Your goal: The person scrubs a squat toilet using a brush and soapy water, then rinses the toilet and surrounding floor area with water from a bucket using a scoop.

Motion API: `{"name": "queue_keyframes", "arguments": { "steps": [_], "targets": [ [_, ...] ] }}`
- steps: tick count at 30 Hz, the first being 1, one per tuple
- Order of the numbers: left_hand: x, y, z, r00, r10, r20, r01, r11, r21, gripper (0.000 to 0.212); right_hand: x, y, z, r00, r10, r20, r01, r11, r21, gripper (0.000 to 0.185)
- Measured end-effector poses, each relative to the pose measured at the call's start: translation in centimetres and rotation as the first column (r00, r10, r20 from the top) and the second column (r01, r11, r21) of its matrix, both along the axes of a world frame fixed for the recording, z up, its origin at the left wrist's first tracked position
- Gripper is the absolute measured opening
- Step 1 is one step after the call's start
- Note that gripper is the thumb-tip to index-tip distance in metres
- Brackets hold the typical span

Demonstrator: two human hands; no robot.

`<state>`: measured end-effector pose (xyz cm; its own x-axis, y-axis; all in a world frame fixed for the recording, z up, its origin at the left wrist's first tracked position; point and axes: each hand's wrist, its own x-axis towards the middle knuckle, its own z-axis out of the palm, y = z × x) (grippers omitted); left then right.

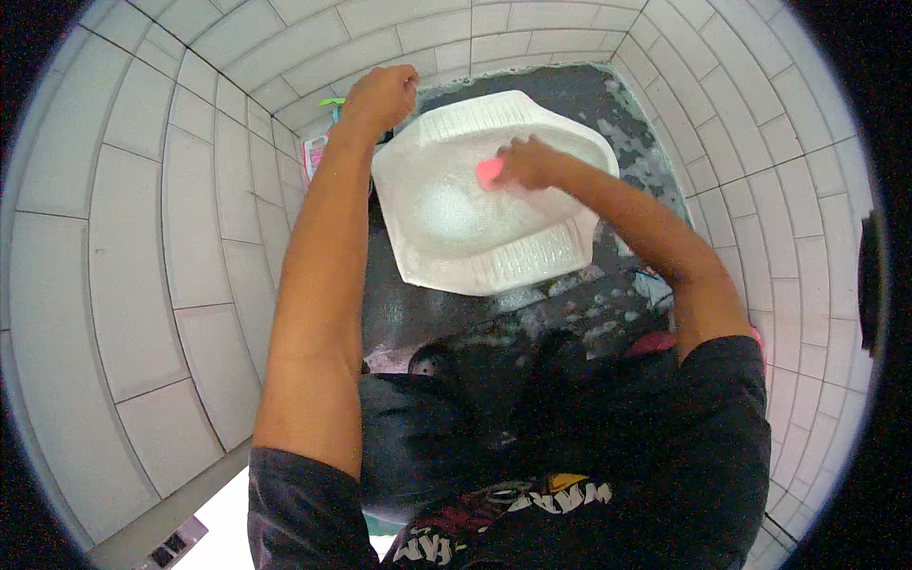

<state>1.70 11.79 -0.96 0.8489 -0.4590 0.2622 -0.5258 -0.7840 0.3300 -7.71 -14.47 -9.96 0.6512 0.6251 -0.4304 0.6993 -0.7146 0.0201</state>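
Note:
A white squat toilet pan [434,178] with ribbed footrests lies before me, wet and shiny. My right hand [531,165] grips a pink sponge [489,173] over the inside of its bowl, seemingly against the surface. Beyond the pan's far left corner, close to the tiled back wall, is my left hand [381,96]. Its fingers are curled, and I cannot tell whether anything is inside them.
White foam lies in patches on the dark wet floor [406,320]. A pink-and-white packet [313,157] and a green item [332,102] stand in the left corner, partly behind my left arm. Pale tiled walls [766,157] enclose the space. Something pinkish-red [652,343] is near my right elbow.

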Motion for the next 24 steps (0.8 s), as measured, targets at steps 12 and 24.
{"name": "queue_keyframes", "arguments": {
  "steps": [12,24],
  "targets": [
    [0.8,-1.7,-0.3,0.997,-0.045,0.059,0.043,0.999,0.026,0.025,-2.2,-1.4,-2.4,0.956,0.072,-0.283,-0.014,0.98,0.199,0.046],
    [-0.5,-4.7,-0.5,0.995,-0.085,-0.058,0.091,0.991,0.102,0.023,-3.7,-4.0,-3.7,0.966,0.075,-0.248,0.048,0.89,0.454,0.039]
  ]
}}
